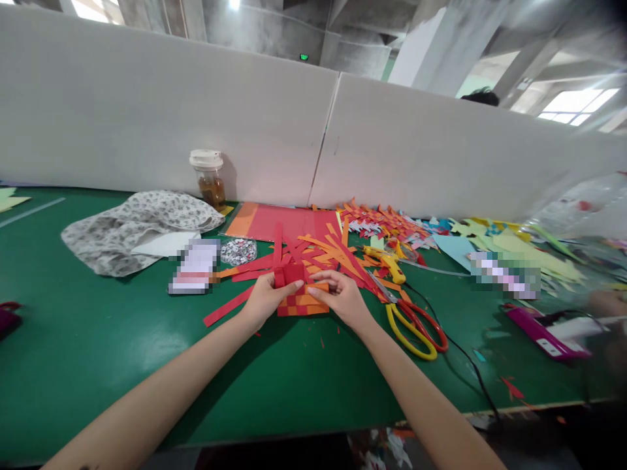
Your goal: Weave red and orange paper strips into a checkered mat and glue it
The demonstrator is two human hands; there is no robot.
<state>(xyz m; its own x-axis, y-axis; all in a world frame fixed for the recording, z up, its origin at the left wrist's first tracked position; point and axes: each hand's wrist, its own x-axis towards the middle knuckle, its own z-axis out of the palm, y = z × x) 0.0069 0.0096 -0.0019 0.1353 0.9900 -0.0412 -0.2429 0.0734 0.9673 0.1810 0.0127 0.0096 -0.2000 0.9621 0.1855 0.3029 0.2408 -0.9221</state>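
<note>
A woven piece of red and orange paper strips (pixel 298 307) is between my two hands, just above the green table. My left hand (pixel 267 297) pinches its left side, where a wide red strip stands up. My right hand (pixel 340 297) has thumb and fingers closed on an orange strip at the right side. Loose red and orange paper strips (pixel 326 254) lie in a heap right behind the weave, some partly hidden by my fingers. Scissors (pixel 414 326) with one yellow and one red handle rest beside my right hand.
A yellow glue gun (pixel 389 264) with a black cord lies behind the scissors. Further back are red sheets (pixel 294 222), a lidded cup (pixel 210 179) and patterned cloth (pixel 142 232). A purple object (pixel 543 333) sits at right, near another person's blurred hand (pixel 607 307). A white partition (pixel 235 117) closes the back.
</note>
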